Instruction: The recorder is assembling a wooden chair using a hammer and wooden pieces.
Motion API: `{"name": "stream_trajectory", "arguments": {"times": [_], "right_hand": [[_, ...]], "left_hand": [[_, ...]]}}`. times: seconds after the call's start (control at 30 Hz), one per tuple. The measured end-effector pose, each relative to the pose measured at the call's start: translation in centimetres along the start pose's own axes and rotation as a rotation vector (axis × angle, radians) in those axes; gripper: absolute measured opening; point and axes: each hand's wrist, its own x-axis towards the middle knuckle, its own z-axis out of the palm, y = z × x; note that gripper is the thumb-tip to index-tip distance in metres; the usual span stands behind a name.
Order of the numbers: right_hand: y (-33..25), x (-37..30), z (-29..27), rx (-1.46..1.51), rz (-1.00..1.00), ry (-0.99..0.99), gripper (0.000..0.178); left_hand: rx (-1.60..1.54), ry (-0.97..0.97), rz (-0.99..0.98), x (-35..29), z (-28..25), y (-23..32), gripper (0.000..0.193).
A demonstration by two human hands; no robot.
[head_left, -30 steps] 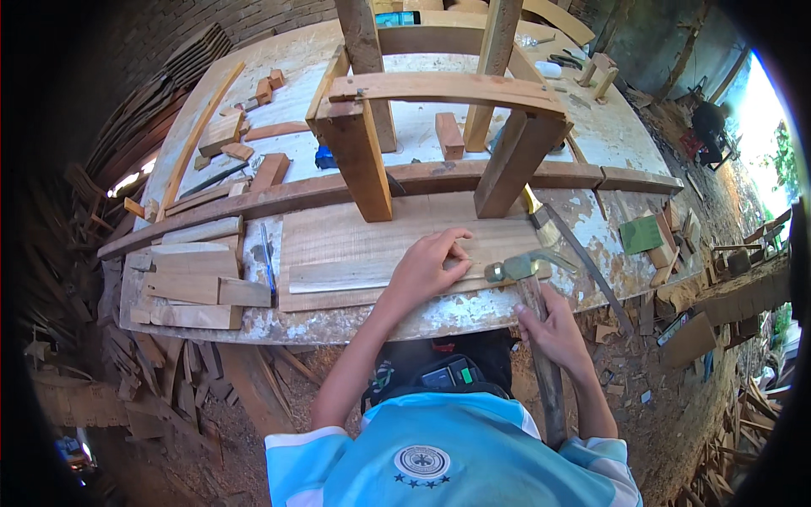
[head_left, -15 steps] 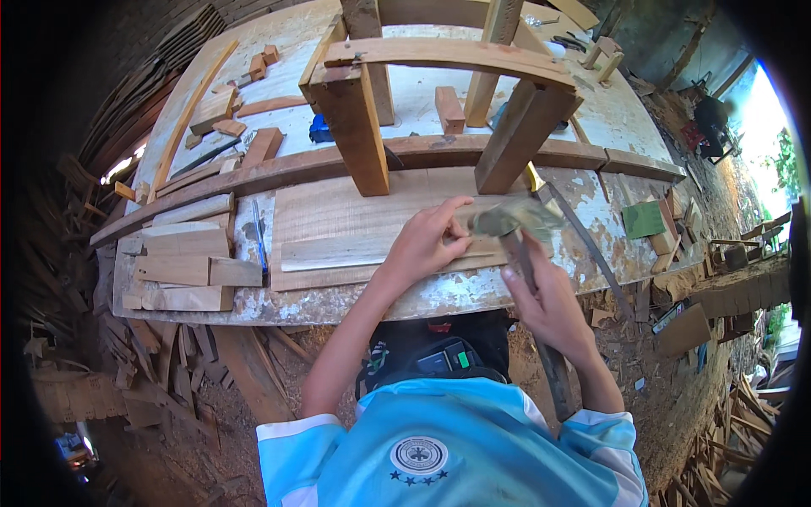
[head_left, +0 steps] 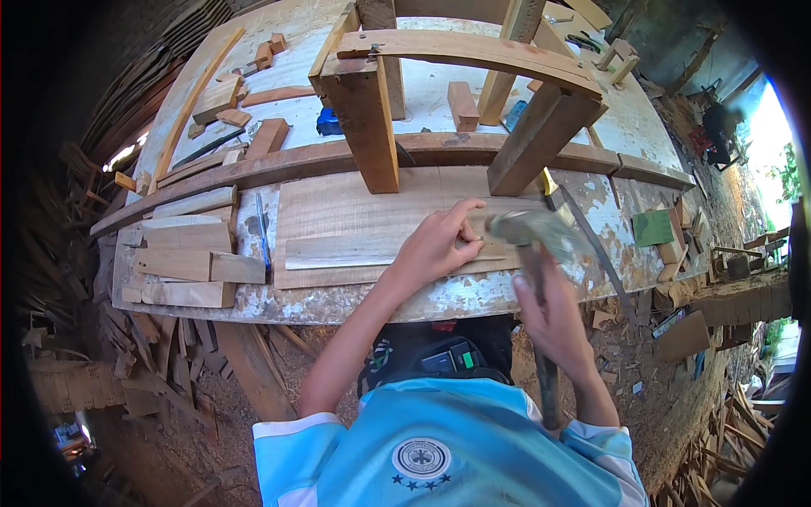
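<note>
Hammer right of centre frame, head motion-blurred, fingers of right hand clamped round its handle. Left hand at centre, over right part of pale wood strip; thumb and index tips close, can't tell if they pinch anything. Strip lies on wide board, board on counter. Wooden frame upper centre, saw right of hammer, blue pen left of board.
</note>
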Motion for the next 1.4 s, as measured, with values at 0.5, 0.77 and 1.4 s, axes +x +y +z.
{"name": "stream_trajectory", "arguments": {"times": [0.5, 0.77, 1.4], "right_hand": [[-0.4, 0.5, -1.7, 0.088, 0.193, -0.121, 0.051], [0.1, 0.3, -0.4, -0.022, 0.108, -0.159, 0.046], [-0.9, 0.1, -2.3, 0.187, 0.316, -0.116, 0.048]], "left_hand": [[-0.025, 0.003, -0.034, 0.1, 0.0, 0.0, 0.048], [-0.021, -0.030, -0.038, -0.1, 0.0, 0.0, 0.048], [0.443, -0.090, 0.079, -1.7, -2.9, -0.6, 0.048]]}}
